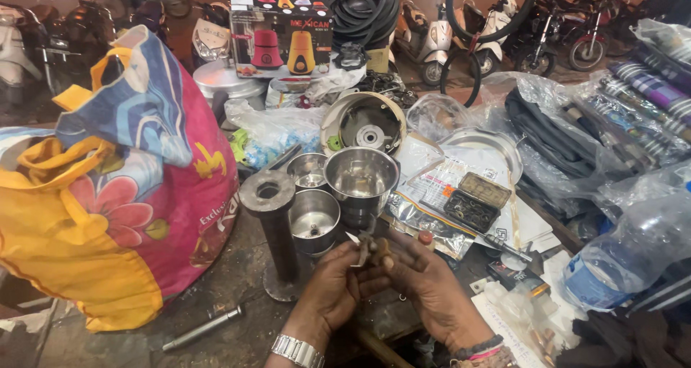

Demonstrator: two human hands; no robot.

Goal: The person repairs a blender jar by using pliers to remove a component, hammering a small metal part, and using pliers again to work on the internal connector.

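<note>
Hands together at near centre — left hand point(332, 285) and right hand point(425, 278) both pinching a small brownish part point(373, 250) | steel jars point(350, 188) just beyond | floral bag point(115, 188) far left

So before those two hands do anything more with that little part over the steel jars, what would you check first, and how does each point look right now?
1. Small brown part held by both hands: ok, pinched between left hand and right hand.
2. Part's exact shape and condition: cannot tell, fingers cover most of it.
3. Steel jars upright and close ahead: ok.
4. Open tin of small pieces near the right hand: ok, lid open.
5. Metal post on round base clear of the left hand: ok, beside it, apart.
6. Loose rod on the bench, away from the hands: ok.
</note>
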